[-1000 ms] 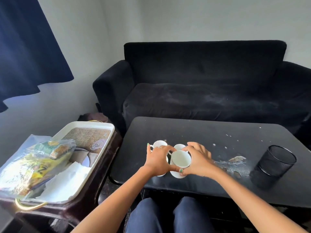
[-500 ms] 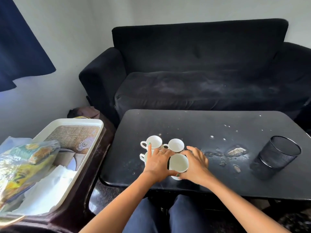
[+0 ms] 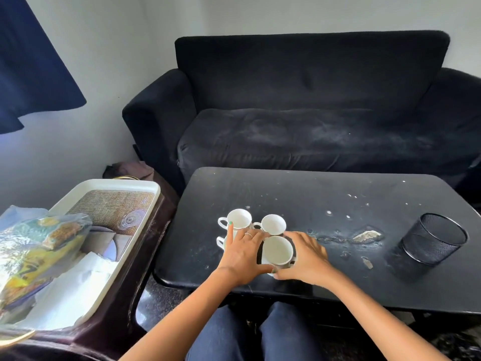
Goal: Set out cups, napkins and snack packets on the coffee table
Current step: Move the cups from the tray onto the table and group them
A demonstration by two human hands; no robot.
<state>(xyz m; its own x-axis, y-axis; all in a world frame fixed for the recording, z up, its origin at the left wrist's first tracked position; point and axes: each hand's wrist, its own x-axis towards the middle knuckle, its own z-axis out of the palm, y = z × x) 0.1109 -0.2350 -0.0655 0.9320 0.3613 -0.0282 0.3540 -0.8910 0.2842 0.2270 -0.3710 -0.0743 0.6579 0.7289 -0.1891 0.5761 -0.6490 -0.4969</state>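
Four white cups stand clustered on the left part of the black coffee table [image 3: 325,194]. The back left cup [image 3: 239,217] and back right cup [image 3: 273,223] stand uncovered. My left hand [image 3: 243,256] lies with straight fingers over the front left cup [image 3: 220,242], hiding most of it, and its index fingertip touches the back left cup. The front right cup [image 3: 277,250] sits between both hands. My right hand [image 3: 308,257] rests spread against that cup's right side, thumb at its base. Snack packets [image 3: 33,246] in a clear bag and white napkins [image 3: 75,285] lie in the tray.
A white tray [image 3: 145,186] sits on a dark side table to the left. A black mesh cup [image 3: 432,238] stands at the table's right. Chipped patches mark the tabletop near the middle. A black sofa [image 3: 312,113] stands behind the table.
My hands have opened off the cups and drawn back towards the near edge, uncovering the two back cups. All four cups now stand on the table.
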